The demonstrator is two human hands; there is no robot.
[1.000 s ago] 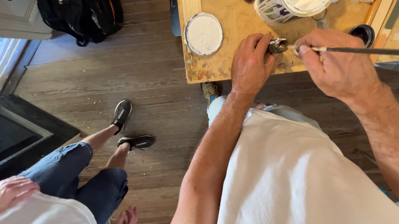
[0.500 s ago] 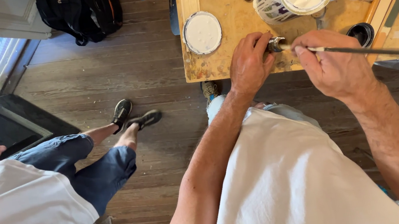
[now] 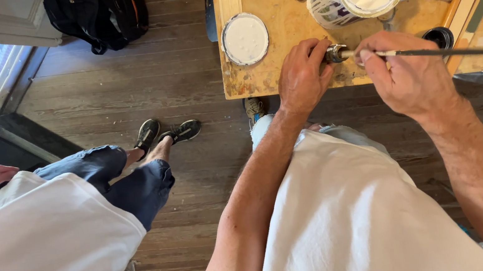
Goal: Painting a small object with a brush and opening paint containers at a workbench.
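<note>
Since the earlier frame the seated person's feet have crossed at left, while both hands stay put — left hand (image 3: 302, 76) pinched on a small metal fitting (image 3: 336, 53) at the bench (image 3: 279, 42) edge, upper middle, right hand (image 3: 406, 71) gripping a thin brush (image 3: 450, 51) against it — seemingly mid-daub, so steadiness matters next.

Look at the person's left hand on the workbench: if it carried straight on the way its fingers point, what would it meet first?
The left hand points right, toward the right hand; past the small metal piece it pinches, it would probably meet that hand's fingers.
</note>
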